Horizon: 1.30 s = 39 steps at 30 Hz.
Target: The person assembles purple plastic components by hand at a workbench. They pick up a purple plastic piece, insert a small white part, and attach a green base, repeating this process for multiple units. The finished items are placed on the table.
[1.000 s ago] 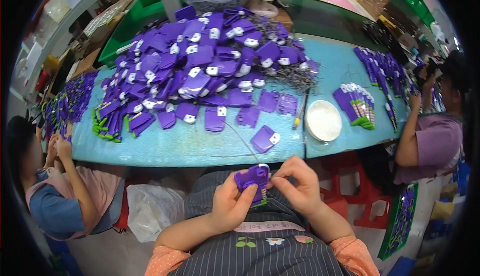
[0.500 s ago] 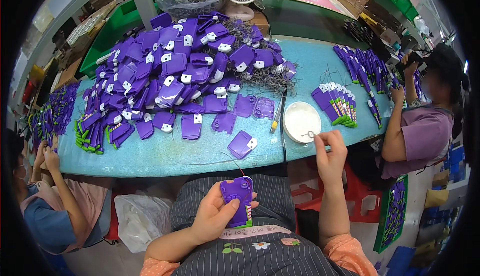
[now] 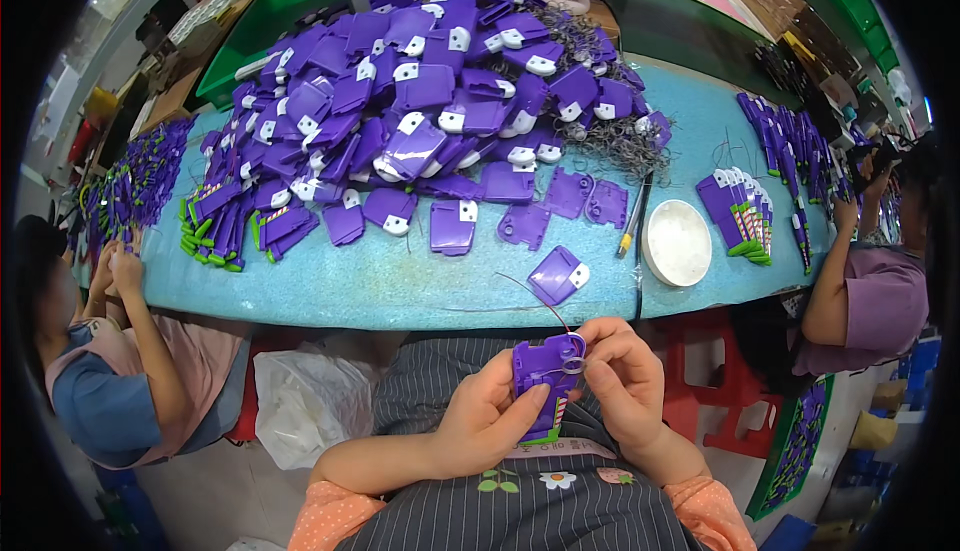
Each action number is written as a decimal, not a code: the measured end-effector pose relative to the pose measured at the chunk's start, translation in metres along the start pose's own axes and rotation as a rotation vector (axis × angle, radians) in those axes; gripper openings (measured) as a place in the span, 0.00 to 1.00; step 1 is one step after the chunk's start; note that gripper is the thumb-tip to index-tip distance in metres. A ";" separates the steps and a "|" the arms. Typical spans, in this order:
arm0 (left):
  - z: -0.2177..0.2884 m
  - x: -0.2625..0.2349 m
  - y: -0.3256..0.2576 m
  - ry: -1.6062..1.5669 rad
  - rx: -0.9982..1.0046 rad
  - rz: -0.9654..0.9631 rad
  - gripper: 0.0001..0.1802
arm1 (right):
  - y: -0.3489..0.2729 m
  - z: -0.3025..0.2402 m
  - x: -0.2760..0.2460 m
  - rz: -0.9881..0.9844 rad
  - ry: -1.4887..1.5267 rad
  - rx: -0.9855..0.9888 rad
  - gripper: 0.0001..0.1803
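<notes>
My left hand grips an open purple plastic shell by its side, thumb across its inner face. The shell has a red-and-white striped strip and a green end near my lap. A thin dark wire sticks out past its top end. My right hand pinches a small thin wire ring against the shell's upper right corner. Its fingertips partly cover that corner. On the table just beyond lies a purple-and-white casing piece.
A large heap of purple casings covers the table's back left, with tangled wire loops beside it. A round white dish, a cutter knife and a fan of assembled shells lie to the right. Co-workers sit at both sides.
My right hand has come down from beside the white dish to the shell, bringing the wire ring. The view has shifted, so the table appears farther right and higher.
</notes>
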<state>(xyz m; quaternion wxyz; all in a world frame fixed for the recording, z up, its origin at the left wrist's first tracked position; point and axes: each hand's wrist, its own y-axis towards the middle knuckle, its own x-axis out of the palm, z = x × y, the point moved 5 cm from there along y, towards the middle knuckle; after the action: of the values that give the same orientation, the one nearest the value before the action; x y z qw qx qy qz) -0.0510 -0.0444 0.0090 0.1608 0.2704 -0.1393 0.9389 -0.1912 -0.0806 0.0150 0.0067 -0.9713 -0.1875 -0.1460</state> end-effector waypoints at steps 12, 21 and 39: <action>-0.008 -0.005 -0.025 0.504 -0.243 -0.308 0.17 | -0.009 -0.023 -0.002 -0.220 -0.219 0.341 0.09; -0.013 -0.012 -0.052 -0.139 -0.024 -0.279 0.19 | 0.047 0.001 -0.017 0.034 -0.395 0.240 0.12; -0.041 -0.034 -0.023 -0.084 -0.308 -0.049 0.28 | 0.007 0.031 0.004 -0.173 -0.198 0.359 0.15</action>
<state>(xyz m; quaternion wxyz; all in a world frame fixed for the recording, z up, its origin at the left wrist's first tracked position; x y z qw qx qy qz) -0.0339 -0.0173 -0.0392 0.2172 0.2848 -0.2817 0.8901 -0.1762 -0.0838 -0.0129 0.1483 -0.9445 -0.2927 -0.0145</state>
